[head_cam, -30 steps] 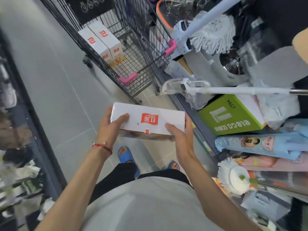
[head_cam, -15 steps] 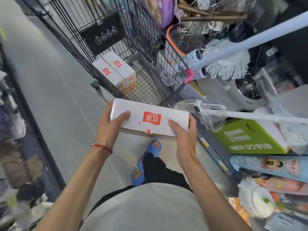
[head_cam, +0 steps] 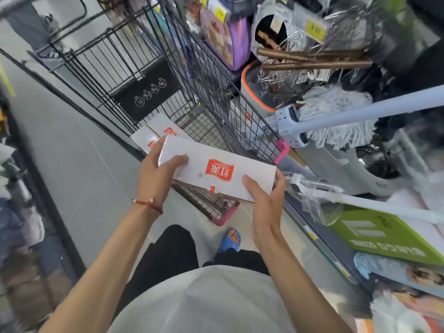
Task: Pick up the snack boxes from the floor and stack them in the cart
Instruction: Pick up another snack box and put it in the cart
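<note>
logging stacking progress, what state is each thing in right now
held snack box, in the air over the cart's near edge
left hand, grips its left end
right hand, grips its right end
two boxes in cart, lying flat side by side
cart, held box not yet inside

Item one: you wear a thin red cord bracelet (head_cam: 147,205) with two small pale beads on the wrist just behind your left hand (head_cam: 156,179); your forearms run bare back from that hand and from your right hand (head_cam: 264,205). Item two: below and behind both hands, a pale grey-white top (head_cam: 204,301), plain and smooth. Item three: between the top and your hands, black trousers (head_cam: 168,251), and just below your right hand a blue open-toed slide sandal (head_cam: 227,246), toes showing.
</note>
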The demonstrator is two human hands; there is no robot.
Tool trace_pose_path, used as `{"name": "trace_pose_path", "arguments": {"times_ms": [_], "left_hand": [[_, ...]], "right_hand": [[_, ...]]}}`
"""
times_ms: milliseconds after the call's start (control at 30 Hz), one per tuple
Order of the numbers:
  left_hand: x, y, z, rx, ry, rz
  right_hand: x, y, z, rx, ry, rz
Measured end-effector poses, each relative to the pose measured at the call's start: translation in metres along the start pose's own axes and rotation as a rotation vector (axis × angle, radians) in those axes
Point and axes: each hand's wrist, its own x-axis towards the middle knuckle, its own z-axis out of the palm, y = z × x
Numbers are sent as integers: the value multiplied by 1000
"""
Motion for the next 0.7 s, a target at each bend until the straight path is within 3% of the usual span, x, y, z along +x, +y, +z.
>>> {"name": "trace_pose_path", "arguments": {"times_ms": [267, 533, 700], "left_hand": [[86, 17, 9, 43, -139, -70], [205, 28, -5, 104, -401, -187], [275, 22, -11, 150, -469, -232]], "right_hand": [[35, 4, 46, 75, 152, 12], [70, 8, 138, 94, 338, 25], [103, 16, 187, 95, 387, 30]]}}
